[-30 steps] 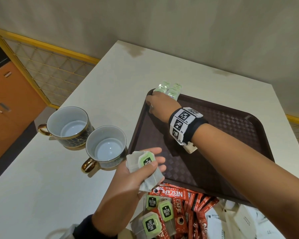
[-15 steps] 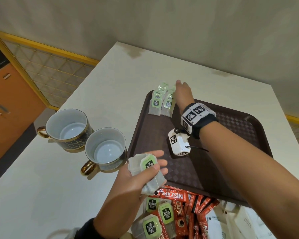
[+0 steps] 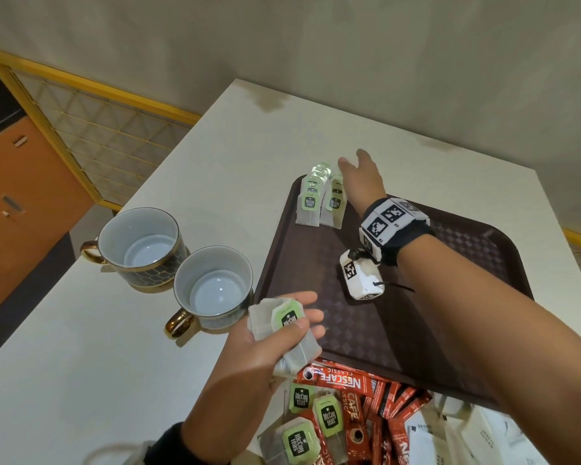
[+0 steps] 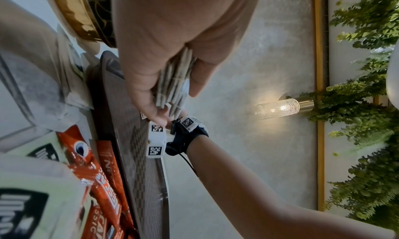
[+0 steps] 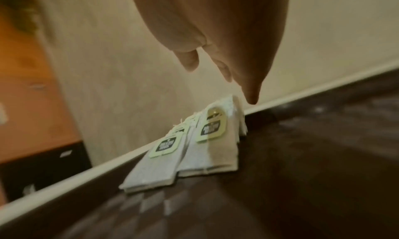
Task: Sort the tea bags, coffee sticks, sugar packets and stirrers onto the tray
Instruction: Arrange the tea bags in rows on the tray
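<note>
Tea bags (image 3: 319, 204): light, limp paper, tagged; pinch by bag body. Left hand (image 3: 269, 344) grips stack (image 3: 282, 325); right hand (image 3: 361, 177) empty, fingers straight, over tray (image 3: 316, 263).

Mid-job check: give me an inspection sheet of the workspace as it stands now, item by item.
Surface: white table bearing a brown tray.
Job's things: two rows of tea bags in the tray's far left corner; loose tea bags, coffee sticks and white packets off the tray at its near edge; stirrers: nothing seen.
Clutter: two empty cups left of the tray.
Grips: left hand holds a stack of tea bags; right hand empty, fingers straight, just beyond the placed rows.
Cables: thin black lead from the right wrist camera.
Surroundings: plain wall, orange cabinet at left.
</note>
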The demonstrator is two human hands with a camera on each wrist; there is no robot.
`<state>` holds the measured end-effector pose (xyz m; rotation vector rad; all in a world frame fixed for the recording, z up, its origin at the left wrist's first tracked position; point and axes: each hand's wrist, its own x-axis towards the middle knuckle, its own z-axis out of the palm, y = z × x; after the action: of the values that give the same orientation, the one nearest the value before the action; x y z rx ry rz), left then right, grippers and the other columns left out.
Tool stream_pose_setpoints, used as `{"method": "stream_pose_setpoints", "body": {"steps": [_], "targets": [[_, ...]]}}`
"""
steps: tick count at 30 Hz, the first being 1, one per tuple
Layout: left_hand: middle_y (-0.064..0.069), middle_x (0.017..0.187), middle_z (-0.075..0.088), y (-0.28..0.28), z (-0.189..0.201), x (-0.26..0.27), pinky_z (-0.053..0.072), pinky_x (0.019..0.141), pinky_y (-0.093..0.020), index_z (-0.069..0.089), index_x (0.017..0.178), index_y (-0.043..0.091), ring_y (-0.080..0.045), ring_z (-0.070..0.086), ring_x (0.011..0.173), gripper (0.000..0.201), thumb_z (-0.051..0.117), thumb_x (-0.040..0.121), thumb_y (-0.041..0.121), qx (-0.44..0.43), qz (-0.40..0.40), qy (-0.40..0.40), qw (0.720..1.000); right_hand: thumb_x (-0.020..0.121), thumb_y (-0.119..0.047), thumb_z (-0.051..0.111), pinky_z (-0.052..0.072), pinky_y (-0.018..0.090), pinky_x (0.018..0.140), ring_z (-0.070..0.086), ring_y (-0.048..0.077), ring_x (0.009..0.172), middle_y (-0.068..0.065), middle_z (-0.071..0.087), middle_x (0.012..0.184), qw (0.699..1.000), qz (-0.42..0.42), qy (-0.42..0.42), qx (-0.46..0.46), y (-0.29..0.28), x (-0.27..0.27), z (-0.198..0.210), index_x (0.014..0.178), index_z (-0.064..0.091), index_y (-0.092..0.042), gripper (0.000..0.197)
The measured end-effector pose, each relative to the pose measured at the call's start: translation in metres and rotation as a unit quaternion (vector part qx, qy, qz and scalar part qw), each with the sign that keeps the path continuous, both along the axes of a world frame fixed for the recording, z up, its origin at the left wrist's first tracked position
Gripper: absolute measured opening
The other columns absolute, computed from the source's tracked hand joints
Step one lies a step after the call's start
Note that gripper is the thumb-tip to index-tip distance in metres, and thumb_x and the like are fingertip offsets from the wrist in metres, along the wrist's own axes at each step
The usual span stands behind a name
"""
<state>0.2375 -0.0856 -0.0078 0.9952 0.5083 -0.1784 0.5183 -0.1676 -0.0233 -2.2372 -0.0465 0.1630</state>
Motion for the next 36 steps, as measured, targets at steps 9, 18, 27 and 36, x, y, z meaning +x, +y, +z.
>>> {"method": "stream_pose_setpoints", "body": {"steps": [9, 18, 27, 36], "targets": [[-0.007, 0.103, 0.075, 0.002, -0.006, -0.002, 0.053, 0.094, -0.046, 0.07, 0.108, 0.017, -0.023, 0.071, 0.1, 0.04, 0.067, 0.069, 0.021, 0.012, -0.01, -0.015, 1.0, 0.073, -0.043, 0.078, 0.039, 0.035, 0.082, 0.042, 0.025, 0.117, 0.005, 0.046, 0.123, 0.834, 0.335, -0.172, -0.402, 0.006, -0.025, 0.013, 0.13, 0.055, -0.025, 0.064], [-0.008, 0.104, 0.074, 0.002, -0.003, -0.004, 0.056, 0.091, -0.042, 0.07, 0.108, 0.017, -0.022, 0.071, 0.1, 0.039, 0.066, 0.07, 0.019, 0.002, -0.007, -0.016, 1.0, 0.074, -0.046, 0.076, 0.043, 0.036, 0.079, 0.046, 0.025, 0.112, 0.006, 0.048, 0.122, 0.837, 0.301, -0.185, -0.418, 0.009, -0.027, 0.003, 0.12, 0.055, -0.018, 0.057], [-0.012, 0.109, 0.073, 0.001, 0.011, 0.001, 0.059, 0.081, -0.041, 0.07, 0.112, 0.014, -0.026, 0.072, 0.098, 0.043, 0.066, 0.069, 0.013, -0.145, 0.016, 0.014, 0.989, 0.08, -0.048, 0.071, 0.044, 0.034, 0.086, 0.05, 0.023, 0.112, 0.006, 0.05, 0.12, 0.938, 0.211, -0.133, -0.243, -0.024, -0.051, 0.039, 0.128, 0.053, -0.019, 0.059], [-0.021, 0.122, 0.066, -0.002, 0.024, 0.02, 0.055, 0.087, -0.049, 0.052, 0.131, 0.005, -0.034, 0.065, 0.112, 0.045, 0.052, 0.087, 0.013, -0.236, -0.06, -0.015, 0.97, 0.087, -0.04, 0.066, 0.046, 0.017, 0.071, 0.058, 0.003, 0.083, -0.002, 0.064, 0.102, 0.976, 0.212, -0.054, -0.019, -0.08, -0.172, 0.081, 0.11, 0.065, -0.025, 0.028]]}}
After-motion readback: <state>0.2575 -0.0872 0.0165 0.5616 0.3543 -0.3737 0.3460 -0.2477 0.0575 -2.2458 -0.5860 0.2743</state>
